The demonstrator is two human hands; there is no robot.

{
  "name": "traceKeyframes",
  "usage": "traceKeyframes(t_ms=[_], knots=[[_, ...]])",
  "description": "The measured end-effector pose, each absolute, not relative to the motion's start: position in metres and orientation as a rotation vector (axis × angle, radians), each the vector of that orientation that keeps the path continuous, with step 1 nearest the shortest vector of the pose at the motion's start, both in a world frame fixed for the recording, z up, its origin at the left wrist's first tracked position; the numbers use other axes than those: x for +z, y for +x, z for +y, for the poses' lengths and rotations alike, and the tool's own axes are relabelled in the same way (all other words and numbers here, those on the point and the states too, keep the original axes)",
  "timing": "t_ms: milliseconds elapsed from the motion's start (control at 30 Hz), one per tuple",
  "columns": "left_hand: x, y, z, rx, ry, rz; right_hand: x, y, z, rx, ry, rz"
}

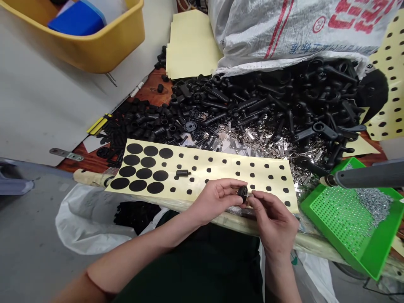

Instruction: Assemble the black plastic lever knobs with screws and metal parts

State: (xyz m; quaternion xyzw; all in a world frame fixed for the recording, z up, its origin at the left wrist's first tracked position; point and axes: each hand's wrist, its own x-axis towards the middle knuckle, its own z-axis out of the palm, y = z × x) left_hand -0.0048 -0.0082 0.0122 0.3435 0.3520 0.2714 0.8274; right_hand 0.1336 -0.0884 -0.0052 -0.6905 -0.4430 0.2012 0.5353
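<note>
Over the desk's [159, 89] front edge, the left hand [213, 200] pinches a disc [243, 192] and the right hand [277, 222] pinches a strip [248, 195] at its face. Best to brace the disc firmly and keep the strip straight, pressing lightly.
</note>
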Motion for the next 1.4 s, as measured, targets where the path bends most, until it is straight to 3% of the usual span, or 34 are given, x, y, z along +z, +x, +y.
traceKeyframes(t_ms=[367, 700, 1167, 1400], knots=[[0.013, -0.005, -0.008, 0.578, 0.706, 0.730, 0.002, 0.133, -0.082, 0.251, -1.576, -1.284], [0.007, -0.008, -0.007, 0.550, 0.739, 0.662, 0.001, 0.143, -0.080, 0.488, -1.571, -1.278], [0.007, -0.016, -0.003, 0.470, 0.757, 0.543, 0.015, 0.136, -0.075, 0.327, -1.451, -1.474], [0.002, -0.013, -0.004, 0.482, 0.831, 0.580, 0.016, 0.126, -0.079, 0.437, -1.458, -1.388]])
